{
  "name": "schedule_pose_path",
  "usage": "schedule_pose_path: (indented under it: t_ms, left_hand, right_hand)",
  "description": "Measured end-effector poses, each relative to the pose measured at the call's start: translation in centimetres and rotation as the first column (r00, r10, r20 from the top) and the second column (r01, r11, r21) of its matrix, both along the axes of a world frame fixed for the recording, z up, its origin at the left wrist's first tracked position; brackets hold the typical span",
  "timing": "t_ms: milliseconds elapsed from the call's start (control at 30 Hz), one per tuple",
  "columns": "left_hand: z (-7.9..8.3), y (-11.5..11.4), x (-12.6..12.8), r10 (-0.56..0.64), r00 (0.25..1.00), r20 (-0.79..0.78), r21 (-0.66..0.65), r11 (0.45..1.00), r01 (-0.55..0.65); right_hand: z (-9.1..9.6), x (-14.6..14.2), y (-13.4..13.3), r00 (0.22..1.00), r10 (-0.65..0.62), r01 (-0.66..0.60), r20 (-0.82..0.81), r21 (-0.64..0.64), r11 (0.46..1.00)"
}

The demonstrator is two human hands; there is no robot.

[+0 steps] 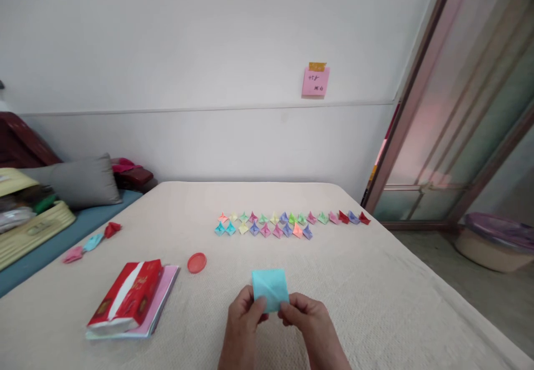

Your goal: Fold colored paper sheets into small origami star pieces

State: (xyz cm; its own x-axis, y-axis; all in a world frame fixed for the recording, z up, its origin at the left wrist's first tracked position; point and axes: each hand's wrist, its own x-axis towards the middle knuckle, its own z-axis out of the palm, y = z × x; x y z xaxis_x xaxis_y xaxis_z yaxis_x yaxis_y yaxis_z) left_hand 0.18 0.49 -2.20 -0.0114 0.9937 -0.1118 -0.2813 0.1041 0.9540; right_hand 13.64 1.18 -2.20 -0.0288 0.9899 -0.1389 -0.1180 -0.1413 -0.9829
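Note:
A light-blue square of folded paper (271,287) is held up just above the table, with a faint diagonal crease across it. My left hand (246,310) pinches its lower left corner, thumb on the front. At the lower right corner my right hand (304,313) grips it the same way. The fingers behind the paper are partly hidden. Beyond my hands, two rows of small folded paper boats (266,230) in many colours stand on the cloth.
The table (346,292) has a beige cloth. To the left lie a red tissue pack (129,295) on coloured paper sheets (163,292), a red round lid (197,262), and three folded papers (93,242). A pink note (315,82) is taped to the wall.

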Motion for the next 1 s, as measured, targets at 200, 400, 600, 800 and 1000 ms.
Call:
schedule_pose_path:
  t_ms: [200,400,600,800,1000]
  left_hand:
    - [0.9,-0.1,-0.7,-0.021,0.961,0.275,0.035,0.999,0.011]
    - [0.9,0.0,-2.4,-0.238,0.832,0.502,-0.094,0.941,0.325]
    - [-0.1,-0.4,-2.0,-0.275,0.762,0.587,-0.233,0.844,0.483]
    - [1.4,-0.4,-1.5,-0.264,0.853,0.45,-0.249,0.88,0.404]
    - [2.5,-0.5,-1.6,-0.075,0.993,0.09,-0.079,0.993,0.082]
  right_hand:
    - [-0.5,-0.2,0.2,0.987,0.146,-0.145,-0.064,0.022,0.989]
    - [0.2,1.0,0.2,0.954,0.063,-0.026,-0.295,0.129,0.991]
    - [1.1,0.9,-0.3,0.974,0.217,-0.193,-0.058,0.283,0.94]
    - [0.6,1.1,0.0,0.983,0.182,-0.179,0.015,0.291,0.94]
    - [1.0,0.9,0.1,0.993,0.105,-0.113,0.063,0.139,0.984]
